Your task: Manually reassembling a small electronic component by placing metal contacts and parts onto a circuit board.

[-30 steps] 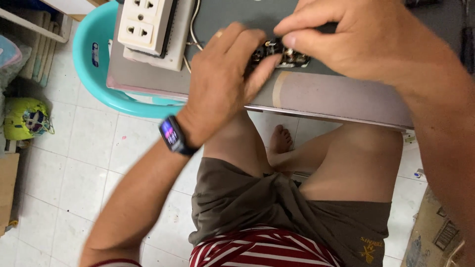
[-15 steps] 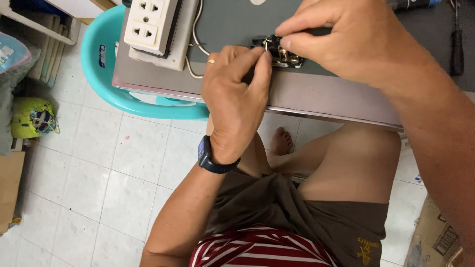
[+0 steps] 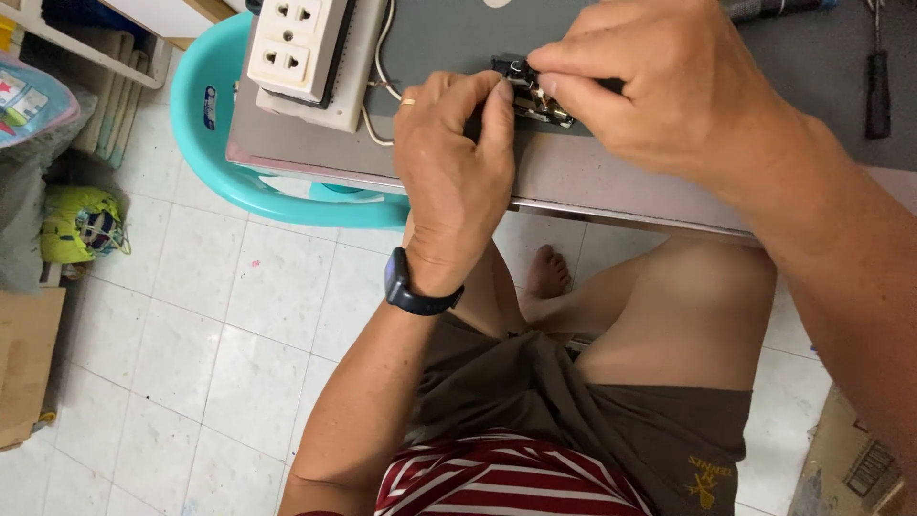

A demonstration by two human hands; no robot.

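Both hands, left (image 3: 457, 177) and right (image 3: 659, 91), pinch small black-and-brass metal part (image 3: 531, 91) | near grey table (image 3: 611, 182) edge | slip could drop it onto white tiled floor (image 3: 191, 315)

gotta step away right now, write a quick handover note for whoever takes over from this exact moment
Left hand: fingertips pinch the small black and metal part at the near side of the grey table.
Right hand: grip closed on the same part from the other side.
White socket block lies on the table to the left, its white wires running toward the part.
A dark-handled tool lies at far right, untouched.
Done: part held in both hands. Whether any wire is joined is hidden by the fingers.
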